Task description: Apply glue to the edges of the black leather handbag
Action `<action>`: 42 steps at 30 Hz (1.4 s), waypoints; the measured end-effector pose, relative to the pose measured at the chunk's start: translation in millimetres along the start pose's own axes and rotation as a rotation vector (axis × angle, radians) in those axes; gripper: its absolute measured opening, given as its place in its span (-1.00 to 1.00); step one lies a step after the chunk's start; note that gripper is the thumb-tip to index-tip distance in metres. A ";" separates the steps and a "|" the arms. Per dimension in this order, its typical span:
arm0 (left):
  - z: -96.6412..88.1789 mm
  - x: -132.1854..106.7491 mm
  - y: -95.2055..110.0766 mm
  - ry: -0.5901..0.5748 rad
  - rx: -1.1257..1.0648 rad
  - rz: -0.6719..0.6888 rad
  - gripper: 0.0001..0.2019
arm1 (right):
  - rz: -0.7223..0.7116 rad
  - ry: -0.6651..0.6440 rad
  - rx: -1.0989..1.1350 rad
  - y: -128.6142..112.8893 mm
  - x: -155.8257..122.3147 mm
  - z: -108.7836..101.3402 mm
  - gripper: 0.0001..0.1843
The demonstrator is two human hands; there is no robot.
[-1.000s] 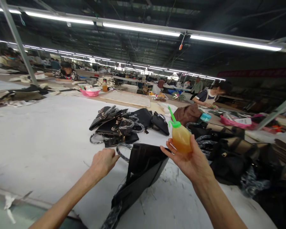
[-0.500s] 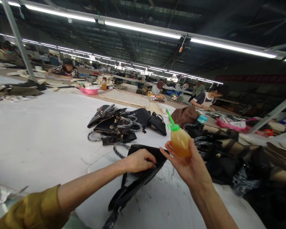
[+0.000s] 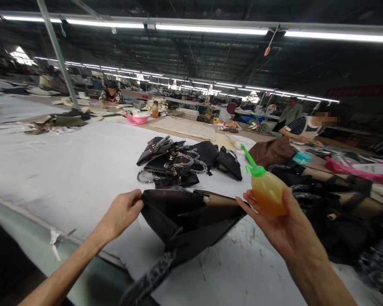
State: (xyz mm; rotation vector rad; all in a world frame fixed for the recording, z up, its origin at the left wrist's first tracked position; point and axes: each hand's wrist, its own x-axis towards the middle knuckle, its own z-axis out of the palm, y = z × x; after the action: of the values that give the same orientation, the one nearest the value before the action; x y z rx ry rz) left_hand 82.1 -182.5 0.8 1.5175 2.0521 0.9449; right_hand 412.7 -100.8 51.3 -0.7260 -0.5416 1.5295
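Fingers of our left hand (image 3: 119,216) are curled nearly closed, pinching the upper left corner of a black bag (image 3: 194,242) that gapes toward us over the white-covered table (image 3: 70,170). Below that corner, one bag handle (image 3: 151,276), wrapped in clear plastic, slopes down toward the near edge. Farther back, a pink basin (image 3: 137,120) sits near a small bottle (image 3: 155,110) of amber liquid, and just beyond our bag lies a heap of finished-looking black handbags (image 3: 170,163) with wrapped handles. On the right, our right hand (image 3: 284,225) half closes around a green-capped squeeze bottle (image 3: 270,193), its spout tilted up and left; one outstretched fingertip seems to touch the bag's right corner. Behind the bottle we see a brown bundle (image 3: 271,151), then more black bags (image 3: 341,221) piled at far right.
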 end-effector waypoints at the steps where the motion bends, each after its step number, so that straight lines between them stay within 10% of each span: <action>1: -5.9 -1.4 -6.2 0.008 0.067 -0.026 -0.82 | -0.010 0.006 0.003 0.4 0.0 0.8 -0.55; 5: -16.1 -9.2 -5.2 0.090 0.163 -0.033 -0.92 | -0.027 0.046 0.020 1.8 0.3 4.9 -0.64; 9: -19.0 -22.0 39.6 0.123 -0.133 0.329 -0.85 | -0.010 0.082 0.023 1.4 1.2 5.8 -0.69; 14: -8.5 -20.5 102.7 -0.548 -0.268 0.673 -0.61 | -0.023 0.081 -0.001 1.8 -2.6 7.0 -0.71; 19: 10.3 2.9 116.0 -0.951 0.126 0.551 -0.58 | -0.036 0.066 -0.035 3.4 -5.5 6.5 -0.66; 26: 10.9 30.1 80.5 -0.715 0.209 0.193 -0.47 | -0.049 -0.008 -0.069 5.1 -2.0 2.9 -0.56; 34: 92.5 51.7 61.0 -0.537 0.223 -0.014 -0.05 | -0.022 -0.019 -0.076 7.8 0.1 8.4 -0.60; 42: 113.8 67.2 65.7 -0.401 0.132 0.149 -0.34 | 0.013 -0.072 -0.092 3.3 -7.7 6.7 -0.70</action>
State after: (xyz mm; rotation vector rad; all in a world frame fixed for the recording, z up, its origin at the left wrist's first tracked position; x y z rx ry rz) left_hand 181.4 -76.3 -24.8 1.7814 1.7603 0.5061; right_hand 405.6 -108.2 54.5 -0.7483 -0.6655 1.5555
